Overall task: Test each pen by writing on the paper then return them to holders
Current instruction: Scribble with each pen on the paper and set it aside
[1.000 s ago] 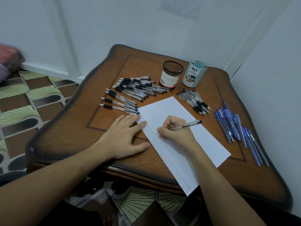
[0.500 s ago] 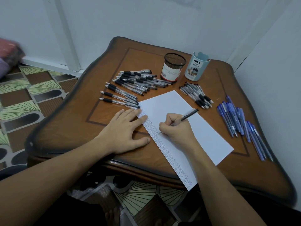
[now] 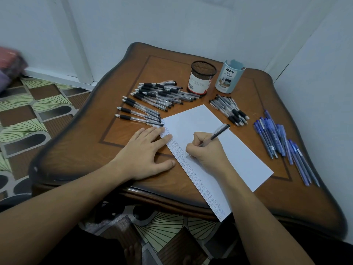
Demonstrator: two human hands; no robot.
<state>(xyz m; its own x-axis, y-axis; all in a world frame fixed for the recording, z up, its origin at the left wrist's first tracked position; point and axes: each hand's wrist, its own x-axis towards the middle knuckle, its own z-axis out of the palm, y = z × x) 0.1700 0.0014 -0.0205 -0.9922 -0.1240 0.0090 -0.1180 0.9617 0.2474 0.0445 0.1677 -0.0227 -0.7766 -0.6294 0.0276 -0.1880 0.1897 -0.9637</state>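
A white sheet of paper point(image 3: 235, 150) lies slanted on the wooden table point(image 3: 118, 146), with a column of small marks along its left edge. My right hand point(image 3: 206, 150) grips a black pen point(image 3: 217, 134), its tip on the paper beside the marks. My left hand point(image 3: 145, 152) lies flat, fingers straight, pressing the paper's left edge. Several black-grip pens point(image 3: 156, 98) lie at the back left, a smaller black bunch point(image 3: 229, 109) behind the paper, and several blue pens point(image 3: 280, 142) on the right. A black mesh holder point(image 3: 200, 78) and a pale blue holder point(image 3: 228, 77) stand at the back.
White walls close in behind the table and to its right. The paper's near corner point(image 3: 221, 217) overhangs the table's front edge. Patterned floor point(image 3: 28, 115) lies to the left and below. A blurred reddish bundle point(image 3: 9, 62) sits at far left.
The pen's upper end has tilted up and back while my right hand stays on the paper. My left hand holds its place. The view has shifted slightly.
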